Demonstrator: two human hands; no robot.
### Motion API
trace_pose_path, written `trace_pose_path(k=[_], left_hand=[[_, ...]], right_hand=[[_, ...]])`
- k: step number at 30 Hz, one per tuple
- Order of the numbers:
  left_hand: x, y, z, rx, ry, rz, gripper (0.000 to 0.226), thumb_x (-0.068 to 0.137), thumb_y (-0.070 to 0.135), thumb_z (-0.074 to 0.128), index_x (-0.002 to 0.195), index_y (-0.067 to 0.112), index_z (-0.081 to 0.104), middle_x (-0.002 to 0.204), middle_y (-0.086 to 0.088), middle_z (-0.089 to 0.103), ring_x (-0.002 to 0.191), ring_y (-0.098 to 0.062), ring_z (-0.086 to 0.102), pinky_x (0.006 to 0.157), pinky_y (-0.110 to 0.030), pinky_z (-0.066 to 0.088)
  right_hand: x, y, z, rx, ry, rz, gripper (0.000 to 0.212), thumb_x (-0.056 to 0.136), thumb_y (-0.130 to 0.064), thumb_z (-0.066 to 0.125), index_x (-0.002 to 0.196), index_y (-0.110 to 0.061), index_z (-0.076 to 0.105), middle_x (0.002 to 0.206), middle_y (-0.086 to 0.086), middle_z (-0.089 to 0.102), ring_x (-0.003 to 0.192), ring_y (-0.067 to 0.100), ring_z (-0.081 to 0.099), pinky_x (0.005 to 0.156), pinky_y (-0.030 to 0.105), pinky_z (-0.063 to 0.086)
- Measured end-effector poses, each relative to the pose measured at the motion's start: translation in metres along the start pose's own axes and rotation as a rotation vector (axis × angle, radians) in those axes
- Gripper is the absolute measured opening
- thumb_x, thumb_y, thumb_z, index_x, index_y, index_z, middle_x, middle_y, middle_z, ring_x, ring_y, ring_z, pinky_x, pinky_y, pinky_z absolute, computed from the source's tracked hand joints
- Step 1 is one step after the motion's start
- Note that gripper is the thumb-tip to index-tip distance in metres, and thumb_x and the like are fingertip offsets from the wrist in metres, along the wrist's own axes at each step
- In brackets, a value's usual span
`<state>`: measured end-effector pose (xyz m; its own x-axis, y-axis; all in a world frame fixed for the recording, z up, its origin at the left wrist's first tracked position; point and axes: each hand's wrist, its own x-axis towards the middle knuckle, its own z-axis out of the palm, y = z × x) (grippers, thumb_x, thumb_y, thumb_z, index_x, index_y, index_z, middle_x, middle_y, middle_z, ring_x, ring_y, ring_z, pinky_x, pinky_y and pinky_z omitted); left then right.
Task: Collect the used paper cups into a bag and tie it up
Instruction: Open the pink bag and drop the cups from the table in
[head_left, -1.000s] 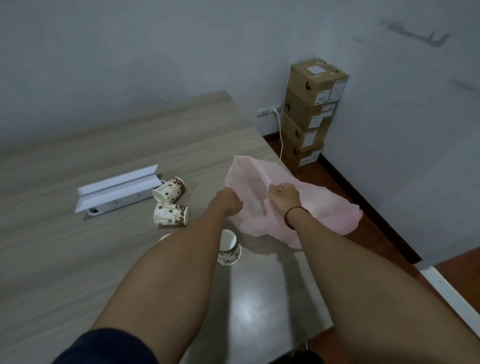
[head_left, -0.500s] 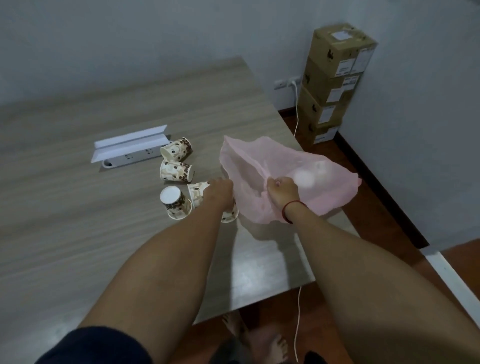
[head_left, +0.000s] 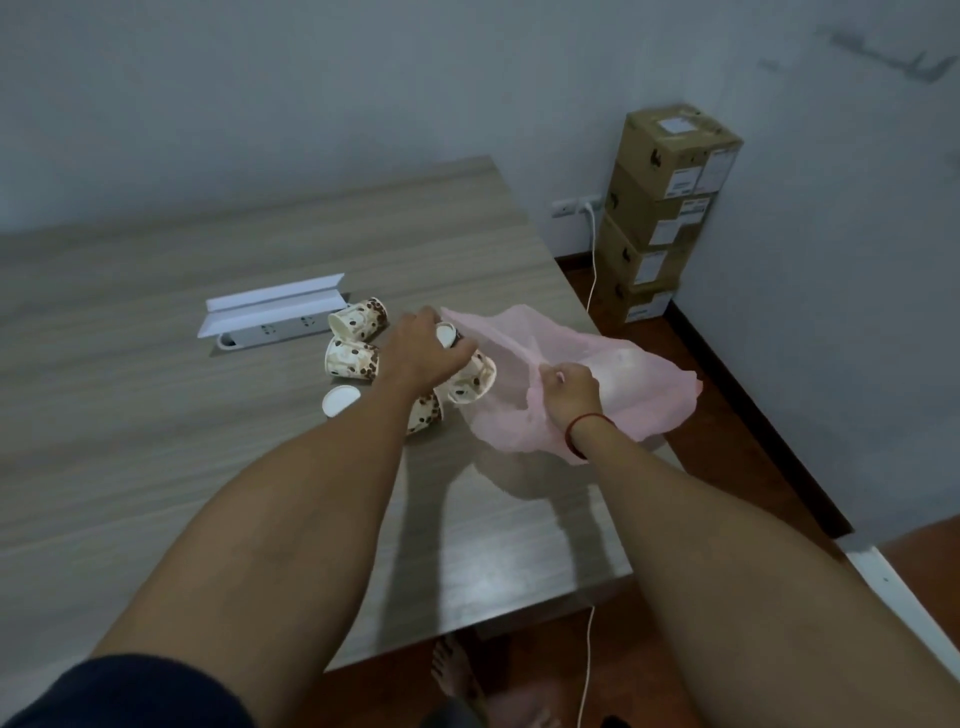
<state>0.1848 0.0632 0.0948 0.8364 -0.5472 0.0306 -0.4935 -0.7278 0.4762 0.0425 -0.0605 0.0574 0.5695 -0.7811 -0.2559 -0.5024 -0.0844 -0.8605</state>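
My right hand (head_left: 569, 389) pinches the rim of a thin pink plastic bag (head_left: 623, 400), holding its mouth open above the right part of the table (head_left: 156, 415). My left hand (head_left: 423, 348) is closed over a brown-spotted paper cup (head_left: 470, 382), tilted at the bag's mouth; a second cup's white base (head_left: 445, 335) shows by the fingers. Another cup (head_left: 423, 415) lies partly hidden under my left forearm. One cup stands upside down (head_left: 340, 401). Two more cups lie on their sides, one (head_left: 358, 319) behind the other (head_left: 352, 358).
A white power strip (head_left: 270, 332) under a folded white card (head_left: 275, 304) lies just left of the cups. Stacked cardboard boxes (head_left: 660, 208) stand in the corner by a wall socket, with a white cable (head_left: 592, 270) running down. Bare feet (head_left: 457, 675) show below the table's near edge.
My left hand has let go of the bag, dropped onto the cups and brought one up to the bag's mouth. My right hand still holds the bag, which has spread wider.
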Motion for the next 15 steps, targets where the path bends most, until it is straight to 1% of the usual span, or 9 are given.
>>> trace_pose_path(k=[2,4,6,8,10,11,12,14,15], left_hand=[[-0.002,0.007,0.008,-0.16,-0.04,-0.096,0.061,0.074,0.054,0.059,0.116,0.01,0.056,0.114,-0.009,0.062,0.097,-0.026,0.06,0.079,-0.036,0.051],[-0.005,0.012,0.025,-0.301,-0.097,-0.199,0.055,0.075,0.05,0.064,0.113,0.011,0.054,0.114,-0.007,0.062,0.097,-0.026,0.06,0.079,-0.036,0.053],[-0.008,0.016,0.044,-0.409,-0.169,-0.245,0.055,0.079,0.042,0.069,0.117,0.007,0.053,0.113,-0.007,0.059,0.101,-0.027,0.061,0.084,-0.038,0.055],[-0.01,0.023,0.062,-0.48,-0.275,-0.261,0.053,0.082,0.035,0.071,0.119,-0.001,0.058,0.112,-0.01,0.064,0.104,-0.029,0.063,0.088,-0.04,0.056],[-0.015,0.033,0.078,-0.502,-0.428,-0.243,0.033,0.085,0.029,0.068,0.104,0.002,0.066,0.1,-0.012,0.067,0.094,-0.028,0.065,0.085,-0.038,0.053],[-0.019,0.039,0.084,-0.497,-0.514,-0.226,0.023,0.088,0.026,0.064,0.095,0.005,0.067,0.094,-0.011,0.067,0.088,-0.026,0.063,0.087,-0.04,0.052],[-0.021,0.043,0.091,-0.453,-0.59,-0.204,0.02,0.091,0.024,0.06,0.095,0.005,0.068,0.096,-0.012,0.066,0.09,-0.026,0.062,0.093,-0.043,0.049],[-0.025,0.048,0.101,-0.279,-0.7,-0.155,0.03,0.095,0.02,0.055,0.117,0.0,0.063,0.122,-0.017,0.062,0.114,-0.031,0.057,0.105,-0.04,0.043],[-0.027,0.049,0.104,-0.225,-0.694,-0.15,0.038,0.096,0.017,0.055,0.128,-0.002,0.057,0.134,-0.018,0.055,0.124,-0.032,0.052,0.108,-0.036,0.039]], right_hand=[[0.003,-0.003,-0.002,0.005,0.012,-0.015,0.035,0.1,-0.025,0.045,0.11,0.003,0.063,0.11,0.019,0.064,0.103,0.031,0.058,0.086,0.031,0.043],[0.004,-0.006,-0.006,0.014,0.016,-0.037,0.032,0.1,-0.024,0.044,0.097,0.001,0.063,0.096,0.018,0.061,0.091,0.028,0.055,0.079,0.028,0.039],[0.005,-0.01,-0.009,0.029,0.023,-0.065,0.029,0.1,-0.024,0.044,0.082,-0.005,0.058,0.084,0.013,0.055,0.082,0.024,0.051,0.076,0.029,0.039],[0.006,-0.011,-0.013,0.042,0.042,-0.09,0.034,0.1,-0.024,0.043,0.07,-0.01,0.051,0.073,0.006,0.05,0.076,0.022,0.048,0.074,0.03,0.039],[0.007,-0.011,-0.015,0.052,0.049,-0.096,0.035,0.1,-0.025,0.042,0.066,-0.015,0.049,0.068,0.0,0.046,0.072,0.018,0.048,0.073,0.03,0.04],[0.007,-0.011,-0.016,0.053,0.05,-0.094,0.034,0.099,-0.025,0.042,0.068,-0.015,0.051,0.068,-0.001,0.047,0.073,0.019,0.049,0.073,0.031,0.042],[0.007,-0.01,-0.017,0.05,0.056,-0.094,0.034,0.099,-0.025,0.043,0.068,-0.015,0.052,0.069,0.0,0.048,0.076,0.02,0.051,0.074,0.032,0.044],[0.007,-0.009,-0.018,0.047,0.064,-0.085,0.033,0.098,-0.025,0.044,0.07,-0.014,0.055,0.076,0.005,0.054,0.08,0.025,0.054,0.078,0.037,0.048],[0.007,-0.008,-0.019,0.051,0.065,-0.078,0.031,0.098,-0.025,0.044,0.075,-0.01,0.058,0.081,0.009,0.056,0.083,0.027,0.056,0.081,0.04,0.05]])
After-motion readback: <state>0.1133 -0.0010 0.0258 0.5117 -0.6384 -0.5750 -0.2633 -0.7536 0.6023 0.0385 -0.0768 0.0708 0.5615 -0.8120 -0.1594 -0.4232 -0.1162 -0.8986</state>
